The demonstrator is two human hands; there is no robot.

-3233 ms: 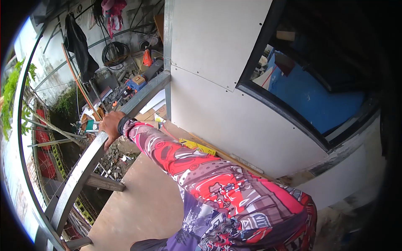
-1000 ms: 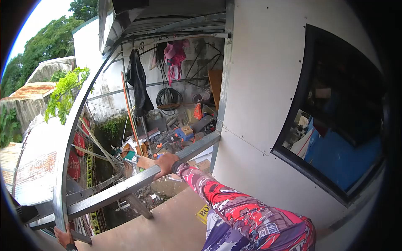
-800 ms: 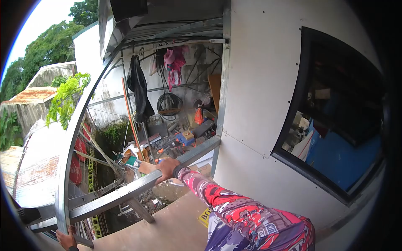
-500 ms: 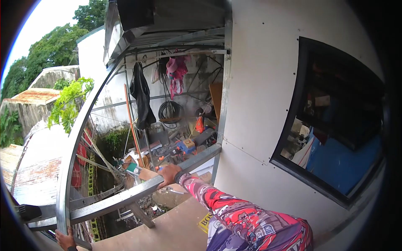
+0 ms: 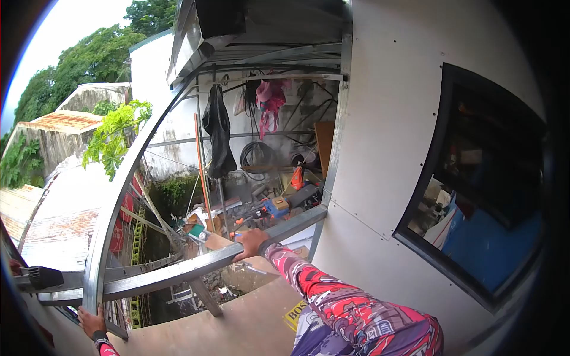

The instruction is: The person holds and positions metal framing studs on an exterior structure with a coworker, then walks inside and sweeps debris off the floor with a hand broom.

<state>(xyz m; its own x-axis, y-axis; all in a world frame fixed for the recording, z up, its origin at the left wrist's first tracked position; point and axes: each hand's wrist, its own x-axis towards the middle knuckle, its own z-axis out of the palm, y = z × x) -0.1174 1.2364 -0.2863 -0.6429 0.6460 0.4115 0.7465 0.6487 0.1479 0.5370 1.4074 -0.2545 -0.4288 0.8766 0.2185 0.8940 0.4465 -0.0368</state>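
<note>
A smooth tan floor (image 5: pixel 219 326) borders a white wall panel (image 5: pixel 368 148) with a black-framed window (image 5: pixel 437 148). Beyond, in a cluttered yard, a blue box-like item (image 5: pixel 276 207) sits among rubble; its inside is hidden. A long silver metal rail (image 5: pixel 172 273) runs across, directly under the right hand (image 5: pixel 252 242), whose fingers fold over it. The left hand (image 5: pixel 92 323) has its fingers curled around a silver metal upright post (image 5: pixel 96 267), low down.

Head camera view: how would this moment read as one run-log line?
Right hand: curled over metal rail | Left hand: holding upright metal post | Nearby: black window frame
</note>
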